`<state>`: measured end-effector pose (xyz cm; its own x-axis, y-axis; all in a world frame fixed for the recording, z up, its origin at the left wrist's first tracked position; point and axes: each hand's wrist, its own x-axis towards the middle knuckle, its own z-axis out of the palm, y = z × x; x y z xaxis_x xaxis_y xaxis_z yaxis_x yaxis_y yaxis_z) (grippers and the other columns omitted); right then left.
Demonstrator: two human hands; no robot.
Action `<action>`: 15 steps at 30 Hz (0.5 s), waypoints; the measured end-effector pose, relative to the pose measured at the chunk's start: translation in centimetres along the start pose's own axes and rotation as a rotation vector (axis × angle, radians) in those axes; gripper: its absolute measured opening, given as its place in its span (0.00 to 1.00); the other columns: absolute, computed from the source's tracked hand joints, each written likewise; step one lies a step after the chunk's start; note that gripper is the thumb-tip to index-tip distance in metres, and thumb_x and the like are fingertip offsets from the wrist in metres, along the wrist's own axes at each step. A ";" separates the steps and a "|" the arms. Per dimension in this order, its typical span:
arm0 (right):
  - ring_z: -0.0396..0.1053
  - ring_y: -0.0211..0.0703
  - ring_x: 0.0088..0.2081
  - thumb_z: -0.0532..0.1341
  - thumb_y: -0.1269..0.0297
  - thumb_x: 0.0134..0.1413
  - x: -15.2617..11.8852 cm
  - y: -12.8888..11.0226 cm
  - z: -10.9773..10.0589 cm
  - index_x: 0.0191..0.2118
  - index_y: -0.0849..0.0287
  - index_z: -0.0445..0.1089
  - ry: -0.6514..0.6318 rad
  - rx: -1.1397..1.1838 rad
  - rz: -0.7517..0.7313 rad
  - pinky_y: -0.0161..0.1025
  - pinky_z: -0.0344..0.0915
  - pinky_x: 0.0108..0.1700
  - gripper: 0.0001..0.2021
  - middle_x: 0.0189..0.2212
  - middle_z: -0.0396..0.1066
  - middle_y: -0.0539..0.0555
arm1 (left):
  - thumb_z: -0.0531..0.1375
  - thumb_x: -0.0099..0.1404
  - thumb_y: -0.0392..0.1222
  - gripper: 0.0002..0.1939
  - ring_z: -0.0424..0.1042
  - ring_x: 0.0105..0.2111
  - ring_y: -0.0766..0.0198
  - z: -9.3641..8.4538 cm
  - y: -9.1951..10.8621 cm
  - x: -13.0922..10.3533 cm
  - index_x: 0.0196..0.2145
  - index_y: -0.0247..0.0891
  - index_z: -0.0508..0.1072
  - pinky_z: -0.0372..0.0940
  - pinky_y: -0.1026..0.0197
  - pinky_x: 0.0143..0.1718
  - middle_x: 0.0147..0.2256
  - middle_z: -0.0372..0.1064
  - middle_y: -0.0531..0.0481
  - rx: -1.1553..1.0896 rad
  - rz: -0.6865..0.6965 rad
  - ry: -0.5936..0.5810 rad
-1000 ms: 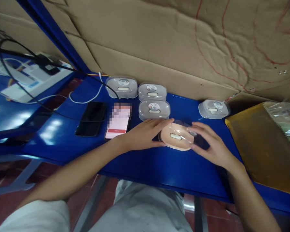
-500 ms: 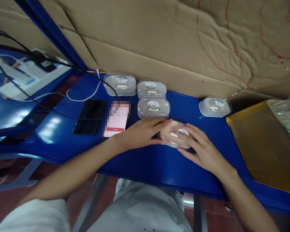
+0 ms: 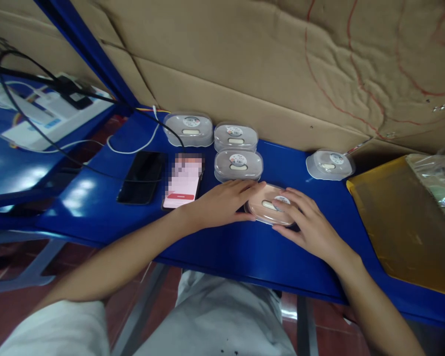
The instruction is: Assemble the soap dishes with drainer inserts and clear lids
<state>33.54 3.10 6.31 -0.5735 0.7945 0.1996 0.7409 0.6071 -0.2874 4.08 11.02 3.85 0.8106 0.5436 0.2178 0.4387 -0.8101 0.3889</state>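
A pinkish oval container [image 3: 263, 210] with a clear lid and round label rests on the blue table. My left hand [image 3: 226, 202] grips its left end, thumb at the near edge and fingers at the far edge. Around its right end is my right hand [image 3: 307, 222], fingers over the lid beside the label and thumb at the near side. Just behind stands a grey lidded container [image 3: 238, 165], with a second one [image 3: 236, 137] behind it. Another grey container [image 3: 190, 129] is to their left, and one more [image 3: 330, 164] sits apart at the right.
Left of my left hand lie a lit phone [image 3: 185, 183] and a dark phone [image 3: 141, 178]. Cables run from a white power strip [image 3: 52, 121]. A yellow-brown box [image 3: 400, 222] stands right, before a cardboard wall [image 3: 226, 59].
The view has shifted slightly, so most things on the left appear a little further right. Both hands keep their places on the pinkish container.
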 end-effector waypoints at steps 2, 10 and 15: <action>0.61 0.64 0.73 0.66 0.56 0.70 -0.3 0.1 -0.8 0.72 0.44 0.60 -0.032 0.019 0.022 0.66 0.65 0.69 0.29 0.68 0.67 0.61 | 0.63 0.77 0.60 0.38 0.73 0.65 0.44 -0.4 0.2 0.0 0.74 0.37 0.60 0.68 0.45 0.64 0.66 0.70 0.34 0.071 0.031 0.016; 0.62 0.64 0.71 0.62 0.56 0.73 -1.9 3.3 -2.0 0.67 0.45 0.65 0.034 -0.113 0.177 0.65 0.60 0.68 0.21 0.68 0.69 0.58 | 0.58 0.81 0.46 0.12 0.79 0.51 0.46 -3.6 0.8 0.1 0.53 0.38 0.78 0.70 0.46 0.51 0.53 0.79 0.40 0.411 -0.086 0.290; 0.62 0.61 0.72 0.57 0.57 0.77 -1.7 4.5 -1.8 0.69 0.48 0.62 0.084 -0.181 0.248 0.59 0.60 0.67 0.20 0.71 0.65 0.61 | 0.61 0.78 0.41 0.12 0.78 0.54 0.38 -3.6 0.2 0.3 0.53 0.33 0.77 0.68 0.40 0.52 0.56 0.77 0.34 0.519 -0.204 0.320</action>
<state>38.44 4.53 6.39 -0.3423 0.9128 0.2228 0.9090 0.3817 -0.1672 2.99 11.80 7.19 0.5704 0.6714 0.4730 0.7673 -0.6411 -0.0152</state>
